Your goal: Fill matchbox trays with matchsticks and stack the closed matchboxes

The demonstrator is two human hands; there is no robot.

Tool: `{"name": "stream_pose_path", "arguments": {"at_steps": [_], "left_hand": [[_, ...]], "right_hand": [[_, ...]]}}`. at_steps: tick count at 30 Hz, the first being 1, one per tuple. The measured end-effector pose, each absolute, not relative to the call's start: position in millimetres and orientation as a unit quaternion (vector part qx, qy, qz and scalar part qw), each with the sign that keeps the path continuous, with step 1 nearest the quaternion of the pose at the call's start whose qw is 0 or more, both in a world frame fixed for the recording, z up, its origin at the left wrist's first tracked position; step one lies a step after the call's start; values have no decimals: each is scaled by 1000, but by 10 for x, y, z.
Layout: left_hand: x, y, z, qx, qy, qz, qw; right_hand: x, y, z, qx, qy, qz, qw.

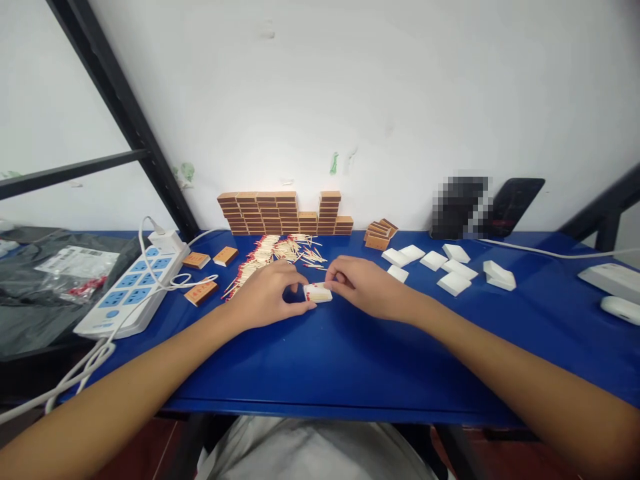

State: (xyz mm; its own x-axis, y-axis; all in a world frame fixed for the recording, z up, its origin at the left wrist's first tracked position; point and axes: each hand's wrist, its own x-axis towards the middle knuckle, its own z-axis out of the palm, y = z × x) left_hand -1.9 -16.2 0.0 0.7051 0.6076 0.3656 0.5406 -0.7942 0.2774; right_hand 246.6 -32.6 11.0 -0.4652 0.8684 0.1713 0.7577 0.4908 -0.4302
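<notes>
A small white matchbox tray (pixel 319 293) with red-tipped matches in it lies on the blue table, between my two hands. My left hand (pixel 270 293) curls its thumb and fingers around the tray's left end. At the tray's right end, my right hand (pixel 357 283) has its thumb and forefinger pinched together; whether a match is between them is hidden. Just beyond my left hand spreads a heap of loose matches (pixel 265 253), with some scattered sticks to its right. Several white trays (pixel 454 283) lie about on the right.
Brown matchboxes (pixel 265 213) stand stacked along the wall, and a loose pile of matchbox sleeves (pixel 380 232) sits right of them. A white power strip (pixel 135 283) with cables and three matchboxes (pixel 201 292) are at left. A phone (pixel 515 207) leans on the wall.
</notes>
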Motion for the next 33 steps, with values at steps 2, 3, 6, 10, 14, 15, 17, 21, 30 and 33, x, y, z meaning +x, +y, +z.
{"name": "stream_pose_path", "arguments": {"at_steps": [2,3,6,10,14,15,17,21,30,33], "left_hand": [[-12,-164,-2,922,303,230,76],[-7,-166,-1,922,300,233,78],[4,-173,8,923,296,232,84],[1,-178,13,923,299,227,85],[-12,-171,0,925,301,217,84],[-14,-168,-3,925,301,216,84],[-16,-163,-5,925,301,216,83],[-14,-164,1,925,304,212,87],[-4,-167,-4,924,305,211,87],[-10,-156,-3,924,304,217,82]], "right_hand": [[2400,-374,78,-477,-848,144,179],[2371,-390,60,-479,-848,139,176],[2306,-410,9,-481,-845,137,189],[2305,-343,-33,-458,-840,175,231],[2420,-164,-84,-499,-812,133,270],[2453,-117,-101,-515,-807,117,263],[2506,-42,-134,-540,-802,100,234],[2516,24,-167,-546,-808,107,193],[2363,101,-229,-533,-810,87,227],[2345,121,-243,-544,-804,85,227]]}}
